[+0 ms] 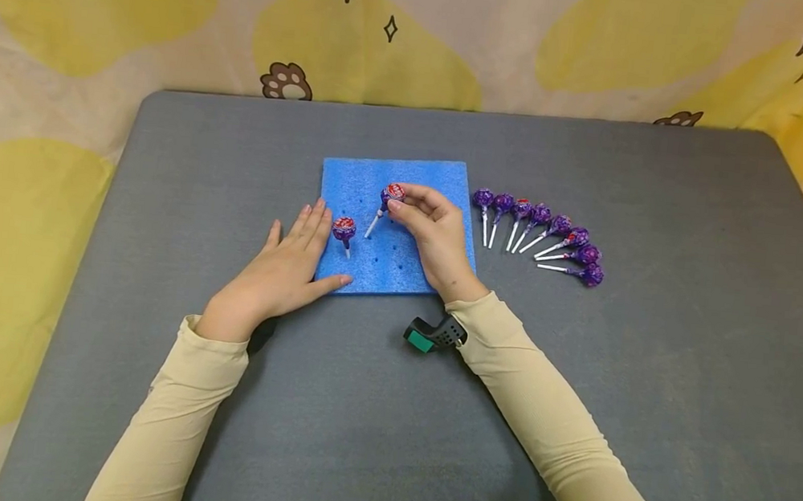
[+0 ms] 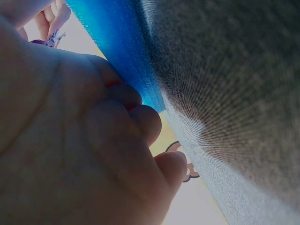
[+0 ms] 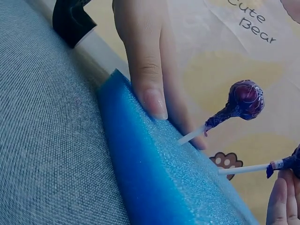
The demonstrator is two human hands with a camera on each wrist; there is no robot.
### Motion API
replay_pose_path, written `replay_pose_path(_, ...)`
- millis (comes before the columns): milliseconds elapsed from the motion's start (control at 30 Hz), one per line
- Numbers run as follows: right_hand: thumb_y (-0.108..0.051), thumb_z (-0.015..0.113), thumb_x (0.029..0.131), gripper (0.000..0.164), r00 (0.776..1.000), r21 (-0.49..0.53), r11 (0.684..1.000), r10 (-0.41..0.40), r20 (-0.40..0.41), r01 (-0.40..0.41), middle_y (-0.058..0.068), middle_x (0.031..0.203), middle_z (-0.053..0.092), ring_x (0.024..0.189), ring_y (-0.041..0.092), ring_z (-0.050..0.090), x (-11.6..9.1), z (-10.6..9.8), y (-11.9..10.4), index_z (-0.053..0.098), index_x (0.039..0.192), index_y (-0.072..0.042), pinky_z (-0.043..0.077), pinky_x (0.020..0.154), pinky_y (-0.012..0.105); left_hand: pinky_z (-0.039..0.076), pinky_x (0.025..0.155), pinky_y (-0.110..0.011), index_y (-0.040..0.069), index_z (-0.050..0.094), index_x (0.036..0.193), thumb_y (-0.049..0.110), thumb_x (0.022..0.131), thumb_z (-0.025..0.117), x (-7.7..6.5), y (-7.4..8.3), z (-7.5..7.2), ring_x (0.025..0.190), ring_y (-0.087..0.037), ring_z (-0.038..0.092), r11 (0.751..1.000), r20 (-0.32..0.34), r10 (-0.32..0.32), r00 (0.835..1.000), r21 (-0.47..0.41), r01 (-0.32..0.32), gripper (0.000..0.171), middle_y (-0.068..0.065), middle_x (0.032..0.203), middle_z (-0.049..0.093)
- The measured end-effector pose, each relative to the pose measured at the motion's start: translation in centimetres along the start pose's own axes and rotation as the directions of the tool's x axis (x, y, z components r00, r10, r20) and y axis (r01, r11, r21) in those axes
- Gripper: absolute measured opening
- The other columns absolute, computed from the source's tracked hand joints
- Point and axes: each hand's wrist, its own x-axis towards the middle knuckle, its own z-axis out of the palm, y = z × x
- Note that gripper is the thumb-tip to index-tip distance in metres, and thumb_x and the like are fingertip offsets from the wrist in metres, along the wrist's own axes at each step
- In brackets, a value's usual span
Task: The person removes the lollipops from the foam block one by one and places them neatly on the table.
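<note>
A blue foam board [image 1: 406, 275] dotted with small holes lies on the grey table. My left hand [image 1: 279, 271] rests along its left side, fingers straight and thumb on the front edge; the left wrist view shows those fingers [image 2: 145, 124] against the board's side. Close to that hand, one purple-wrapped lollipop [image 1: 344, 229] stands in the foam, its stick [image 3: 190, 136] downward. With thumb and fingers my right hand [image 1: 442, 242] pinches a second lollipop [image 1: 394, 193] by its head, stick slanting down to the board. Whether that stick's tip is in a hole, I cannot tell.
Several purple lollipops [image 1: 539, 214] lie fanned out on the table [image 1: 650, 387] to the right of the board. A black strap with a green patch [image 1: 422, 340] sits at the right wrist. Behind the table hangs a yellow patterned cloth [image 1: 370, 46].
</note>
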Motion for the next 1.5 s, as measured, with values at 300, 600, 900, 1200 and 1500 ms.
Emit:
replay_pose_path(300,0.014,0.055,0.086,0.023,1.000,0.038,0.999,0.007,0.008,-0.007,0.004,0.089,0.066,0.084,0.013,0.063,0.2,-0.1,-0.1,0.062,0.104,0.002,0.051,0.083,0.029,-0.002,0.108,-0.060,-0.002,0.001,0.149,0.052,0.093,0.048,0.0,0.0,-0.1,0.143,-0.030,-0.008,1.000,-0.022,0.010,1.000,0.000,-0.010,0.091,-0.018,0.156,-0.006)
replay_pose_path(600,0.013,0.057,0.085,0.025,1.000,-0.024,1.000,-0.013,-0.009,0.013,0.003,0.091,0.065,0.083,0.012,0.062,0.3,-0.3,-0.2,0.057,0.110,0.012,0.051,0.082,0.029,-0.003,0.109,-0.059,-0.002,0.001,0.149,0.052,0.093,0.049,0.0,0.0,-0.2,0.143,-0.030,-0.008,1.000,-0.021,0.005,1.000,-0.004,-0.005,0.092,-0.018,0.156,-0.006)
replay_pose_path(900,0.014,0.060,0.083,0.021,0.999,-0.067,0.998,-0.017,-0.037,0.014,0.003,0.090,0.067,0.085,0.011,0.063,0.3,-0.5,-0.4,0.060,0.104,0.011,0.051,0.082,0.027,-0.002,0.109,-0.059,-0.001,0.000,0.149,0.053,0.094,0.047,0.1,0.1,-0.2,0.143,-0.031,-0.008,1.000,-0.021,0.006,1.000,0.004,-0.006,0.091,-0.016,0.156,-0.008)
replay_pose_path(1200,0.011,0.064,0.083,0.030,0.999,-0.138,0.990,-0.024,-0.031,0.019,0.003,0.095,0.069,0.090,0.012,0.064,0.3,-0.6,-0.5,0.059,0.112,0.016,0.050,0.085,0.029,-0.003,0.108,-0.059,-0.001,-0.001,0.149,0.053,0.093,0.048,0.1,-0.2,0.0,0.142,-0.030,-0.009,1.000,-0.018,0.006,1.000,0.001,-0.006,0.092,-0.016,0.156,-0.009)
replay_pose_path(1500,0.012,0.065,0.082,0.036,0.999,-0.151,0.988,0.037,-0.008,-0.038,0.008,0.102,0.070,0.096,0.013,0.064,-0.6,-1.7,-1.3,0.058,0.117,0.015,0.049,0.088,0.029,-0.003,0.109,-0.059,-0.001,-0.001,0.149,0.053,0.093,0.048,-0.1,-0.2,0.0,0.142,-0.030,-0.009,1.000,-0.007,0.009,1.000,0.002,-0.009,0.092,-0.016,0.156,-0.009)
